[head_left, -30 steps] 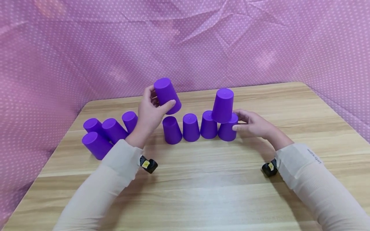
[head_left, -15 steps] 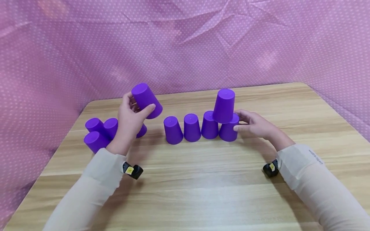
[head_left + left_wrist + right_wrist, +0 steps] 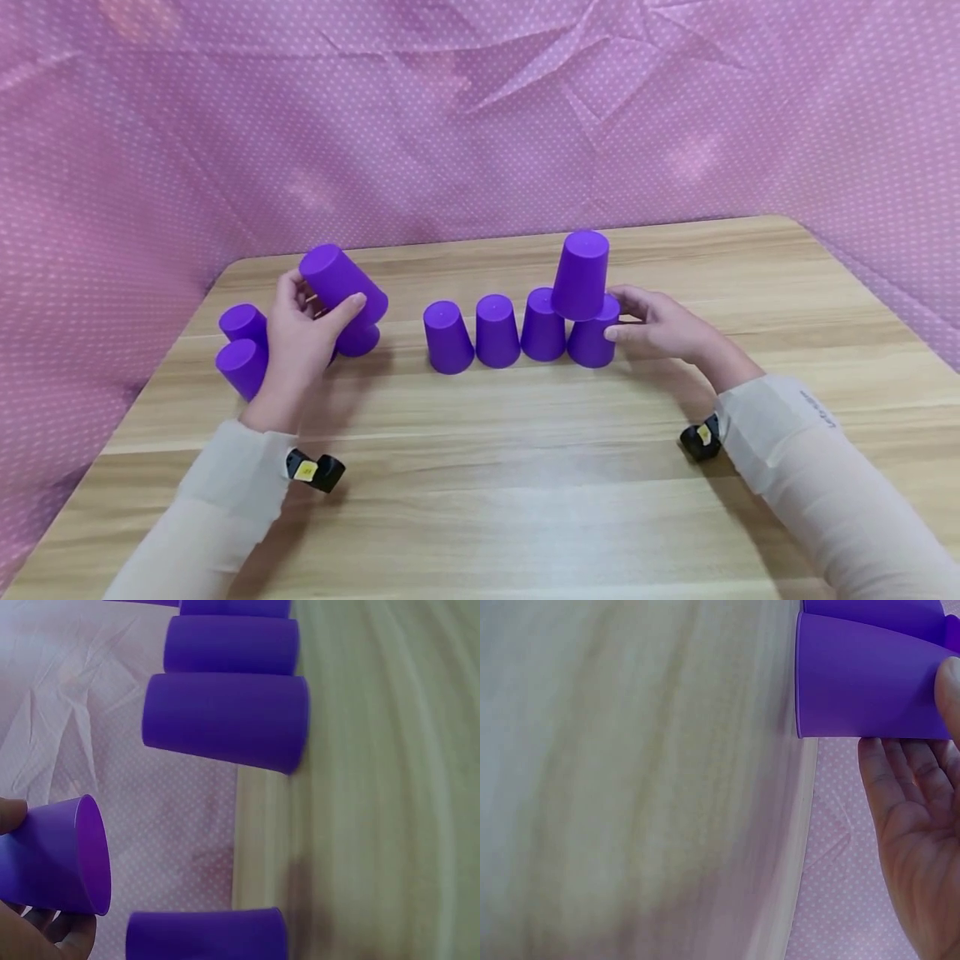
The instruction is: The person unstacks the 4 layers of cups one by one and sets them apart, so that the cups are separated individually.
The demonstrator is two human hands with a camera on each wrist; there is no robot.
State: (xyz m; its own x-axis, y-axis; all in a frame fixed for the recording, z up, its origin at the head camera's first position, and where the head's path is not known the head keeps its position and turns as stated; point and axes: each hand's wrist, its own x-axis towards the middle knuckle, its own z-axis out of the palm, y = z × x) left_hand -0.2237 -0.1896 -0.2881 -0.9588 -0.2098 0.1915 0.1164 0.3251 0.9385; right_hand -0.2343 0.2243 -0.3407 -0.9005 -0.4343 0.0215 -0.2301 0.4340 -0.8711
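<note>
"How's the left grip?"
"Thumb opposite curled fingers, holding."
"And the right grip?"
"Thumb and fingers also set opposite each other, pinching."
"Further back?"
"Both forearms reach forward, slanting inward."

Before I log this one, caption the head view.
Left grip holds a tilted purple cup; right grip holds the end cup of a row, another cup stacked above.

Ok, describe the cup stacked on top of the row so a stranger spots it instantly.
On the wooden table, find the row of four upside-down purple cups. At its right end, near the right hand, a fifth cup straddles the last two. Unlike its neighbours, it stands on cups, not the table.
</note>
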